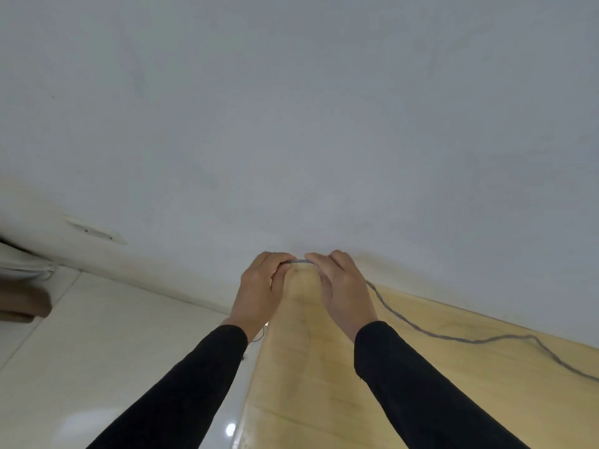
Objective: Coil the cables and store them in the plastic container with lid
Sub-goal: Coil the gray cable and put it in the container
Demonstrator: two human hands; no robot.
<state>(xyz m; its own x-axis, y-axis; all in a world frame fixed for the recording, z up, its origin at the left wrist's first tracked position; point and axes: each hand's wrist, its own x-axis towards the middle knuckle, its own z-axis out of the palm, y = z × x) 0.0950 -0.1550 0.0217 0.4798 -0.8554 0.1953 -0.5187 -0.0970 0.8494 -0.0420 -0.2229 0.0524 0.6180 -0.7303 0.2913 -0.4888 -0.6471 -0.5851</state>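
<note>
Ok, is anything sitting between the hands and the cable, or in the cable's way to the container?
Nothing stands between them: the left hand and the right hand already pinch the grey cable, whose slack trails right across the wooden table. The container is not in view, so the path to it cannot be judged.

A light wooden table (437, 400) is seen at lower right, its far edge set against the pale wall. A thin grey cable (479, 341) is laid across the top — wavy, running off toward the right edge.
</note>
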